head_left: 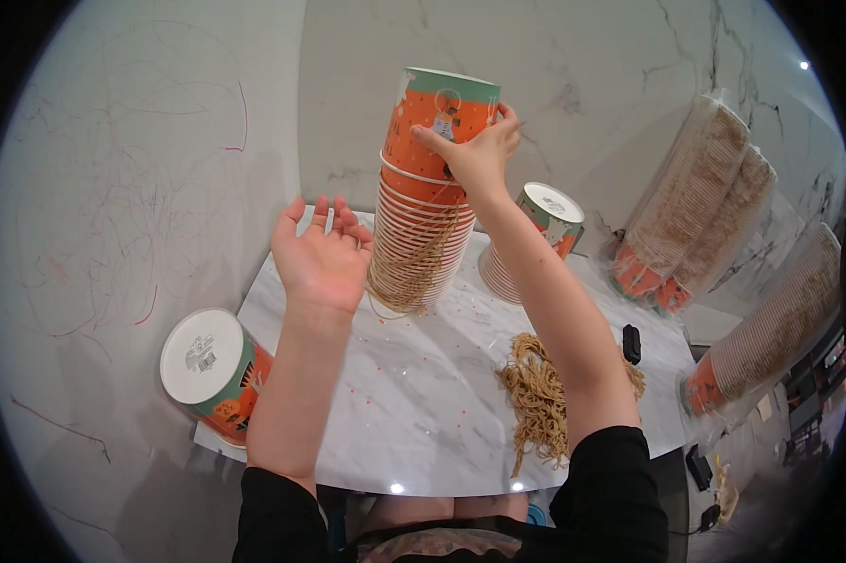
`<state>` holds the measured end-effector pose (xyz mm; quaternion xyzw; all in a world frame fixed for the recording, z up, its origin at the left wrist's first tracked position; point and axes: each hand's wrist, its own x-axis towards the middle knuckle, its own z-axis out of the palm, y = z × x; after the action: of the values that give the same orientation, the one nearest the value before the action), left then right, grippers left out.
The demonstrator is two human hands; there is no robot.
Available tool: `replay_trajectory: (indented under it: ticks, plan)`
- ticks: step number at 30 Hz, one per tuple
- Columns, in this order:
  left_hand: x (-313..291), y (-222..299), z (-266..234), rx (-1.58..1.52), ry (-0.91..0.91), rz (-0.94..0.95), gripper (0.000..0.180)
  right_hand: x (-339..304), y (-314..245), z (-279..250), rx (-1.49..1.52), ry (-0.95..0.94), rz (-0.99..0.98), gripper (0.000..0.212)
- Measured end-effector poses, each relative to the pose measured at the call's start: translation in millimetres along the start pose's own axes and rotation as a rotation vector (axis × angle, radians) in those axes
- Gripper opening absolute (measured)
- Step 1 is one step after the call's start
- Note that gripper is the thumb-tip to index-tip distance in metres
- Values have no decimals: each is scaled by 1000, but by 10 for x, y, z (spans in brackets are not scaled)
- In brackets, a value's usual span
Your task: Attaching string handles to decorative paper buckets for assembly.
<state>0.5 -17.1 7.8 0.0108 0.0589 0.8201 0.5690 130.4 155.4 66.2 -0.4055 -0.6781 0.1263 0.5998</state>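
Observation:
A tall stack of nested paper buckets (421, 239), orange and green with pale rims, stands upside down at the back of the marble-patterned table (414, 394). My right hand (479, 155) grips the topmost bucket (423, 117), its thumb across the front and fingers around the right side. My left hand (322, 253) is open, palm up, just left of the stack; it holds nothing. Thin tan cords (432, 267) hang over the stack's right side. A tangled pile of similar tan cords (533, 394) lies on the table, partly behind my right forearm.
A shorter bucket stack (503, 267) stands behind my right arm. Another bucket stack (203, 361) sits at the table's left edge. Plastic-wrapped bucket stacks (690, 197) lean at the right. A small black object (632, 344) lies near the right edge. Walls bound the left and back.

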Motion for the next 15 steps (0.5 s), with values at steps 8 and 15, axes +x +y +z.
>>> replay_trajectory:
  ticks: [8,15]
  plan:
    - [-19,9,-3,23,6,16,30,46,333,-322,165,9,-4,121]
    - [-37,-35,38,26,37,29,27,40,1219,-1140,-535,-197,-190,41]
